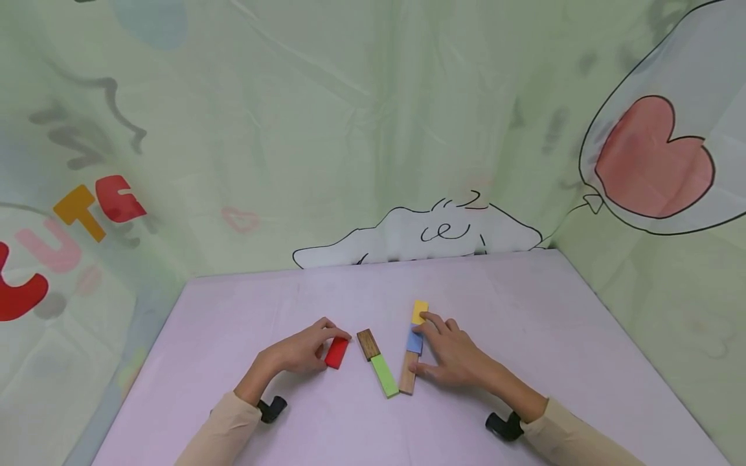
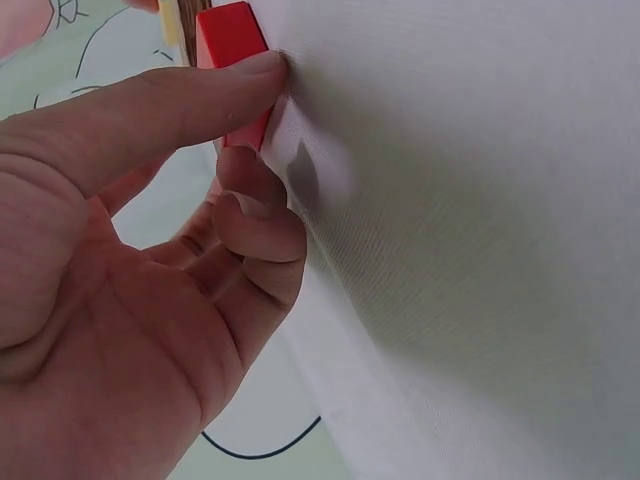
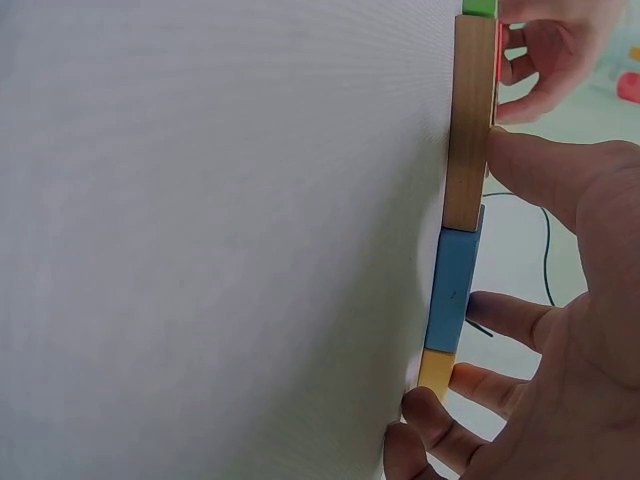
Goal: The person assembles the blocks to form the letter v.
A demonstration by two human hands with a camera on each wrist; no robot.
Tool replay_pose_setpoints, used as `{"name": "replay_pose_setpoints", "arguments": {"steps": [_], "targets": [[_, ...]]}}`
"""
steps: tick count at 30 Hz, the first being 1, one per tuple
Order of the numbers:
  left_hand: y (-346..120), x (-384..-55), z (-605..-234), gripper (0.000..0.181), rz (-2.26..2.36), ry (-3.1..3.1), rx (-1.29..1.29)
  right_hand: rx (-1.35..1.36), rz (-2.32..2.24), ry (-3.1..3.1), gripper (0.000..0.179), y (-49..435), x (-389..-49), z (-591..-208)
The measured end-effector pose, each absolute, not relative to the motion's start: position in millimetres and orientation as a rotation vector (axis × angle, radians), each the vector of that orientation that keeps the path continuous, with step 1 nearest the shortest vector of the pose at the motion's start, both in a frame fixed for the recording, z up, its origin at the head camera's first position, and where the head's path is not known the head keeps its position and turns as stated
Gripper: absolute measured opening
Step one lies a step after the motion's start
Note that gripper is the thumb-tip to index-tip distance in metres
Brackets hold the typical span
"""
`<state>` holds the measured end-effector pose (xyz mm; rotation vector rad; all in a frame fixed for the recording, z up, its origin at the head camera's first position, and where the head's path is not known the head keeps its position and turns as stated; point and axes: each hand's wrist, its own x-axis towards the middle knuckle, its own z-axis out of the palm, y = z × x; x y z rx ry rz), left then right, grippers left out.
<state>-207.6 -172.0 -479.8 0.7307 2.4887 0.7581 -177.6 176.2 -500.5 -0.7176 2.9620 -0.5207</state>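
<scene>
In the head view my left hand (image 1: pixel 298 348) pinches a red wooden block (image 1: pixel 336 355) between thumb and fingers; the left wrist view shows the thumb across the red block (image 2: pixel 232 35). My right hand (image 1: pixel 457 355) is spread over a row of three blocks standing end to end: yellow (image 1: pixel 419 309), blue (image 1: pixel 414 341) and light wood (image 1: pixel 408 380). Its thumb touches the wood block (image 3: pixel 472 120), and fingertips touch the blue block (image 3: pixel 454 290) and the yellow one (image 3: pixel 436 370). Between the hands, a dark brown block (image 1: pixel 368 344) meets a green block (image 1: pixel 384 377) in a slanted line.
A pale lilac cloth covers the table (image 1: pixel 262 427). The near ends of the green and light wood blocks almost meet, making a V. A printed curtain (image 1: pixel 326 116) hangs behind and beside the table. Each wrist bears a small black camera (image 1: pixel 272 410).
</scene>
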Motion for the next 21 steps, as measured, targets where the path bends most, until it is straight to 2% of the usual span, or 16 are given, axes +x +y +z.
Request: {"name": "replay_pose_setpoints", "arguments": {"steps": [21], "targets": [[-178.3, -217.4, -487.0, 0.066, 0.876, 2.603, 0.545, -0.715, -0.526, 2.955, 0.076, 176.3, -177.1, -498.5]]}}
